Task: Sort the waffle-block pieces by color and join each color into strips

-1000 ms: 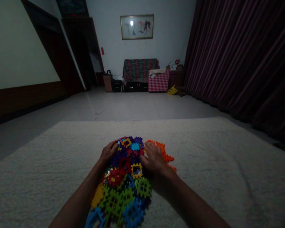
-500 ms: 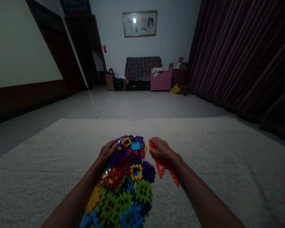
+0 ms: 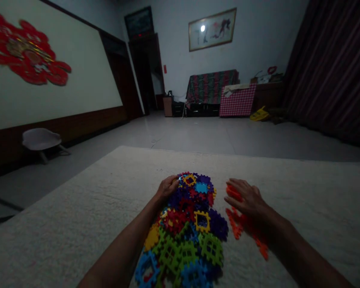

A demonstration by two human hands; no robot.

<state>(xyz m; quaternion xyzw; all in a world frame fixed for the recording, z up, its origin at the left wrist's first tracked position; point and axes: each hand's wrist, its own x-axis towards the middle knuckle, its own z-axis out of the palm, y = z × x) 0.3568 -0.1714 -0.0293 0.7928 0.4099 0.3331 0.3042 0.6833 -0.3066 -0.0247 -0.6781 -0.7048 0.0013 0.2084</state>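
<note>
A heap of interlocking plastic tiles in purple, red, yellow, green and blue lies on a cream rug in front of me. My left hand rests on the heap's far left edge, fingers curled against the tiles. My right hand lies flat, fingers stretched out, on a small group of orange tiles set apart to the right of the heap. A strip of rug separates the orange tiles from the heap.
Beyond the rug is a grey tiled floor. A small pale stool stands by the left wall. A covered sofa and a checked box stand at the far wall. Dark curtains hang on the right.
My right hand slid the orange tiles rightward, away from the heap. My view turned left, bringing the stool and a red wall decoration into sight. My left hand stayed on the heap.
</note>
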